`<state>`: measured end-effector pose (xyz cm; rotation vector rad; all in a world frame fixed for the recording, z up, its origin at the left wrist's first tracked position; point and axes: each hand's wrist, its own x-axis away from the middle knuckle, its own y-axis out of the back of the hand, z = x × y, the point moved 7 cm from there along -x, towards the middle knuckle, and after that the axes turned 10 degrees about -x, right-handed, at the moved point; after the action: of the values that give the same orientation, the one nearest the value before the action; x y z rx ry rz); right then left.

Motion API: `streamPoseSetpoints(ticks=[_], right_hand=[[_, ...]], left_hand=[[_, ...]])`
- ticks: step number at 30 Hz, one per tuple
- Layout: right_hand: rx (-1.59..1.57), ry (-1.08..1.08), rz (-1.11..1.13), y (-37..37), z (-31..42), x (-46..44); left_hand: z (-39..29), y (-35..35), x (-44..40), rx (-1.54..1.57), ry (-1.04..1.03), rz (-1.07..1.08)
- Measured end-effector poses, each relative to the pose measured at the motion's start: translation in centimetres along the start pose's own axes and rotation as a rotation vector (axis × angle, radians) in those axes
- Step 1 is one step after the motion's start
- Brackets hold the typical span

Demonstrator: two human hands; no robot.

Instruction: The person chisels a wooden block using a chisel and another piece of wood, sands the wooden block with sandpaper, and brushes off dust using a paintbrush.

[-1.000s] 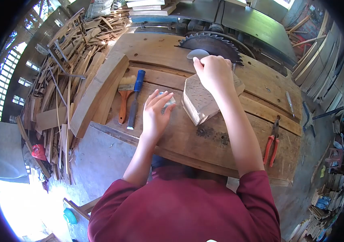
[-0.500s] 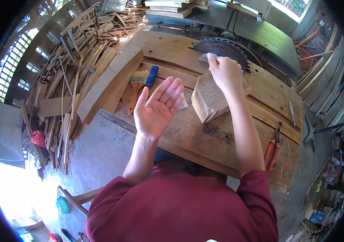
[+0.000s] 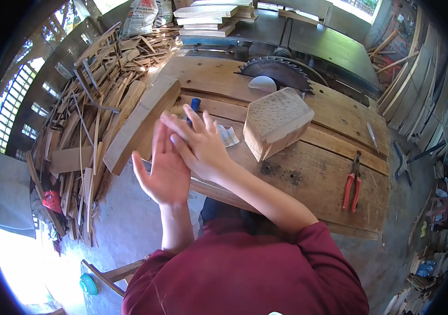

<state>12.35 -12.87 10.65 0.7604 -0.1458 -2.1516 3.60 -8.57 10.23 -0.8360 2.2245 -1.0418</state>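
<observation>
My left hand [image 3: 167, 173] is palm up with its fingers spread, nothing seen in it. Across its fingers lies my right hand [image 3: 203, 144], palm down, fingers apart and empty as far as shows. Both are over the left part of the wooden workbench [image 3: 334, 197]. Just behind them a blue handle [image 3: 195, 105] sticks out, the rest of that tool hidden. A small pale patterned piece [image 3: 228, 136] lies right of my right hand. Farther right stands a wooden block [image 3: 279, 121] with many small marks on its top face.
Red-handled pliers [image 3: 352, 185] and a thin light tool [image 3: 372, 135] lie on the bench's right side. A toothed saw blade [image 3: 281, 71] rises at its back, beside a pale disc [image 3: 262, 83]. A thick board [image 3: 145, 121] lies at left, near heaped wood scraps [image 3: 98, 105].
My right hand has left the area above the block's back edge and come left and down onto my left hand, opening from a closed shape. My left hand has moved slightly left and down.
</observation>
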Motion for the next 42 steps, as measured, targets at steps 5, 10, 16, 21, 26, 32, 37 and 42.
streamPoseSetpoints(ticks=[5, 10, 16, 21, 26, 32, 37, 42], right_hand=[[-0.752, -0.167, 0.053, -3.8, 3.6, 2.8], [-1.107, 0.073, 0.469, 4.4, 9.8, 4.1], [-2.028, 0.55, 0.137, 4.1, 16.4, 10.3], [-2.015, 0.506, 0.199, 5.9, 18.0, 11.4], [-1.968, 0.437, 0.2, 5.7, 17.4, 11.2], [-1.96, 0.397, 0.181, 5.1, 17.0, 10.9], [-1.945, 0.395, 0.146, 5.8, 17.0, 10.7], [-1.924, 0.389, 0.118, 6.5, 16.5, 10.9]], left_hand=[[4.3, 7.9, 2.6, -1.382, -0.635, -0.019], [5.0, 10.6, 1.1, -1.535, -0.223, -0.138], [6.7, 7.3, 2.2, -1.316, -0.089, 0.013], [8.9, 5.9, 3.0, -1.251, -0.043, 0.095], [9.5, 5.9, 3.4, -1.202, 0.058, 0.108], [9.2, 6.1, 3.4, -1.201, 0.072, 0.127], [9.1, 5.8, 4.1, -1.177, 0.14, 0.132], [9.2, 5.5, 4.1, -1.157, 0.151, 0.156]])
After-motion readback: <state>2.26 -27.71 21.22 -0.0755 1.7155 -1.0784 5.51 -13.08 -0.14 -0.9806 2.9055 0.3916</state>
